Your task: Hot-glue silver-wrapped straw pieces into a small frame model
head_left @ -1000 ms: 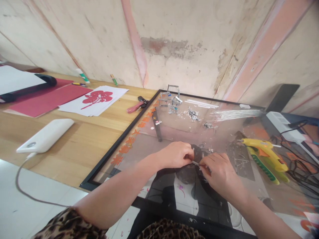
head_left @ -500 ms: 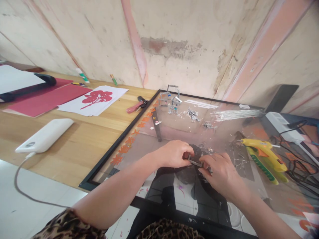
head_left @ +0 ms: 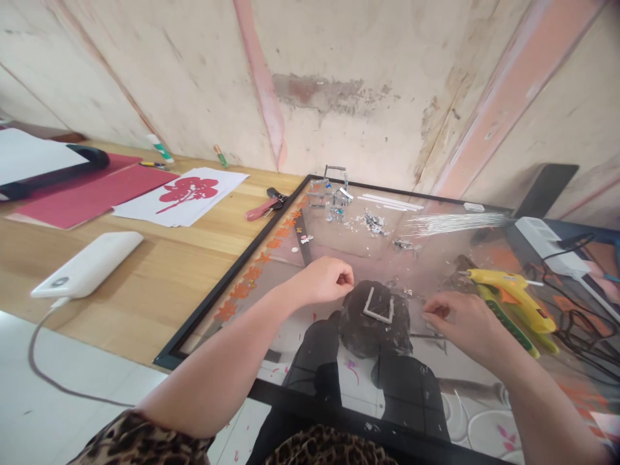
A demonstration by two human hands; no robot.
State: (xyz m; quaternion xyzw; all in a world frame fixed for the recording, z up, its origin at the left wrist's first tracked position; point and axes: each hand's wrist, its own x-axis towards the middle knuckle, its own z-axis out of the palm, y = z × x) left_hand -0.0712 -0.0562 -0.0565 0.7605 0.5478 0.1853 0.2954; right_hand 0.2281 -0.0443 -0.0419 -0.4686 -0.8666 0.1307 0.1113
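Observation:
A small pale-grey frame, with sides at the left, front and right, lies on a dark, rounded, wrinkled lump on the glass. To the left of the lump is my left hand, fingers curled against the thumb. On the other side, apart from the frame, my right hand has thumb and forefinger pinched together. Anything tiny between the fingers of either hand cannot be made out. Beneath my right hand a thin dark strip shows near the glass.
Small wire-like frames, silvery scraps and white sticks lie towards the wall. On the right are a bundle of thin wires, a yellow glue gun, green-handled pliers and a power strip. A white power bank lies left.
Both hands have let go of the grey frame and moved apart, the left one to the left and the right one to the right. The frame now lies uncovered on the dark lump.

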